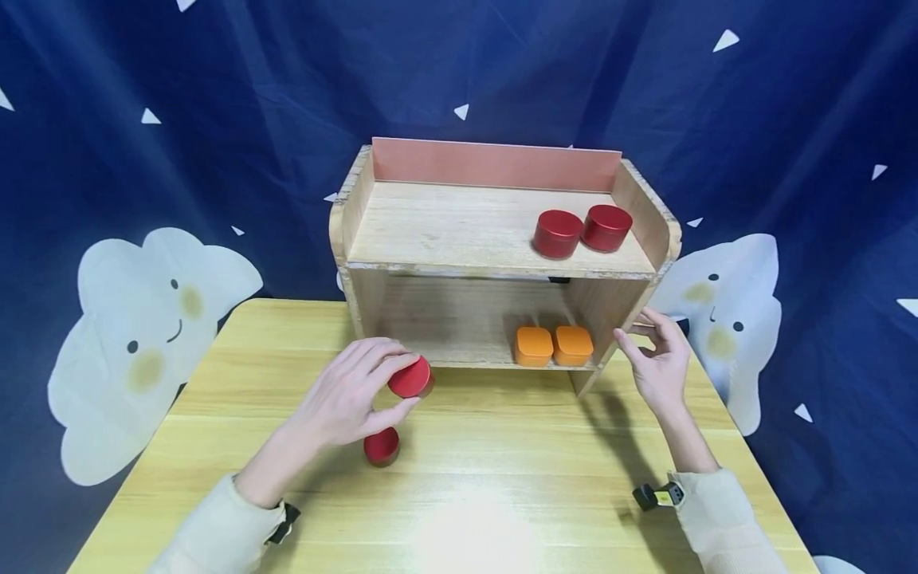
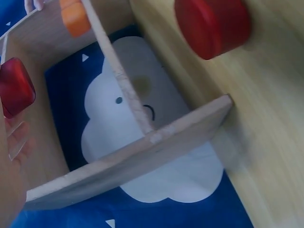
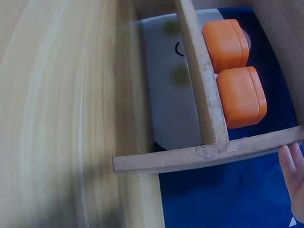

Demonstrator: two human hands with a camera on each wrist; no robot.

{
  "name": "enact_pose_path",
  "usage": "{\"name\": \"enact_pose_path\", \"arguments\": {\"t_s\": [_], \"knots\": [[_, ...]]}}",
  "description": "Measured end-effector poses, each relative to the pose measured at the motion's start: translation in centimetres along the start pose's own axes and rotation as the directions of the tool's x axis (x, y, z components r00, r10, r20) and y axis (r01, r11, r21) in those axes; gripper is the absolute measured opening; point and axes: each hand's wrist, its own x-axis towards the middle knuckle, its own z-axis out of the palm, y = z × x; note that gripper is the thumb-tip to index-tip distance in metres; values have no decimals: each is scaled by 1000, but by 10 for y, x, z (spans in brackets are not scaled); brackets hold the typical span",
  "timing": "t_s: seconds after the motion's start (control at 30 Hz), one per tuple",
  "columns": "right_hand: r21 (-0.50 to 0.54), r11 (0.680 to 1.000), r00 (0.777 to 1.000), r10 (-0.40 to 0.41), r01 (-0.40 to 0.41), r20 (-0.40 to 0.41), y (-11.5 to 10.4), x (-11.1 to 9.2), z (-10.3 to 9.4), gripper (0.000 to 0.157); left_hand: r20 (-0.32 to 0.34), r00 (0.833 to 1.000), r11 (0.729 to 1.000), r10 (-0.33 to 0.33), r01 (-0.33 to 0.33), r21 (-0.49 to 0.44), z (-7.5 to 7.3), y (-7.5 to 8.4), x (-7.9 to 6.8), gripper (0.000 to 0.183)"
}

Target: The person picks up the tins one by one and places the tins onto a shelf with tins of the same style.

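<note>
My left hand (image 1: 351, 391) pinches a round red tin (image 1: 410, 378) between thumb and fingers, in front of the shelf's left part. Below it a second red tin (image 1: 382, 446) stands on the table; the left wrist view shows this tin (image 2: 213, 26) at the top and the held one (image 2: 16, 88) at the left edge. At the right, my right hand (image 1: 660, 367) touches the side panel of the wooden shelf (image 1: 459, 227). Its fingertips (image 3: 286, 156) rest on the panel's outer face in the right wrist view.
Two red tins (image 1: 558, 234) stand at the right of the upper board. Two orange square boxes (image 1: 534, 347) sit side by side at the right of the lower board. The shelf stands on a light wooden table (image 1: 502, 446) before a dark blue curtain (image 1: 459, 64).
</note>
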Motion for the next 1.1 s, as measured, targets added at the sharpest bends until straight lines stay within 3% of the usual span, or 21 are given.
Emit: {"name": "enact_pose_path", "arguments": {"t_s": [0.37,0.8,1.1], "knots": [[-63,998,1000,5,-5,1,-1,0,-1,49,-21,999,999,42,-42,-4,-2,0,32,48],[-58,998,1000,16,-16,-6,0,0,0,49,-84,991,995,100,-98,28,-6,-7,59,50],[-69,998,1000,16,-17,-8,0,0,0,49,-123,985,992,120,-115,46,-15,-11,84,49]]}}
